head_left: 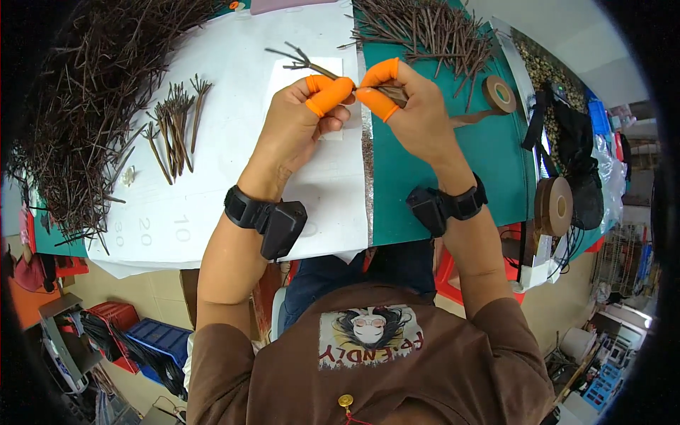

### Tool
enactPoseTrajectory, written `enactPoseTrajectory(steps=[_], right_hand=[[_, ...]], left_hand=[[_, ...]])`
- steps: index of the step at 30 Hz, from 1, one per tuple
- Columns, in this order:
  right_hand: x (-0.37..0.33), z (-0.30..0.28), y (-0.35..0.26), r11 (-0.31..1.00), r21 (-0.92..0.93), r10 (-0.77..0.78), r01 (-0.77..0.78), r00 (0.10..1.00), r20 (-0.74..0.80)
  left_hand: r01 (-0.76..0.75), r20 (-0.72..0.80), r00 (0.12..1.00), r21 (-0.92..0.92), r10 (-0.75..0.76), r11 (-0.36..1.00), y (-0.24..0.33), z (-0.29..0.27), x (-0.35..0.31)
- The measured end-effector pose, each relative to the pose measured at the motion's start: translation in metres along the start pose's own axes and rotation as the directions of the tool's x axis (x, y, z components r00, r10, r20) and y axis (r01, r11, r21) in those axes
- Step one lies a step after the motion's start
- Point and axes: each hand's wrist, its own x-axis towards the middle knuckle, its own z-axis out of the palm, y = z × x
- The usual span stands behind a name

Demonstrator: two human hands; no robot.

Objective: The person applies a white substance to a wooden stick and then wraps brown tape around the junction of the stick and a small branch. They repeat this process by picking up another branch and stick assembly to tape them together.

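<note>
My left hand (319, 99), with orange finger covers on thumb and forefinger, is closed on a thin brown artificial-looking twig (322, 69) whose forked tip points up and left. Close against it, my right hand (411, 103), also in orange finger covers, pinches brown tape (393, 93) at the twig's lower end. The fingertips nearly meet and hide the joint. More of this tape passes behind my right hand to a tape roll (499, 95) on the green mat. A small group of similar forked twigs (170, 127) lies left of my left hand.
A big tangled heap of dark twigs (78, 127) fills the left side. Many straight brown sticks (432, 32) are piled at the far right. White paper (234, 142) covers the left part of the green mat (453, 184). A larger tape roll (554, 206) stands by the right edge.
</note>
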Motion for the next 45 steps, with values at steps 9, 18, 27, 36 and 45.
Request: enactPoseTrajectory(steps=[9,18,27,36,45], right_hand=[[-0.001,0.005,0.001,0.992,-0.120,-0.021,0.025,0.999,0.029],[0.002,-0.001,-0.004,0.997,-0.076,0.022,-0.021,1.000,0.015],[0.002,-0.011,0.000,0.959,-0.275,0.087,-0.070,0.995,0.048],[0.002,-0.014,0.009,0.973,-0.230,0.038,-0.013,0.994,0.103],[0.004,-0.007,0.009,0.969,0.135,0.176,-0.209,0.959,0.223]], left_hand=[[-0.047,-0.125,0.991,0.077,0.056,0.996,-0.001,0.008,-0.003],[-0.109,-0.173,0.976,0.150,0.135,0.983,-0.001,0.005,-0.002],[-0.073,-0.177,0.975,0.303,0.131,0.950,-0.001,0.003,-0.001],[0.010,-0.035,0.999,0.210,-0.003,0.978,-0.002,0.001,-0.002],[-0.024,0.108,0.994,-0.064,0.030,0.998,0.003,-0.006,-0.001]])
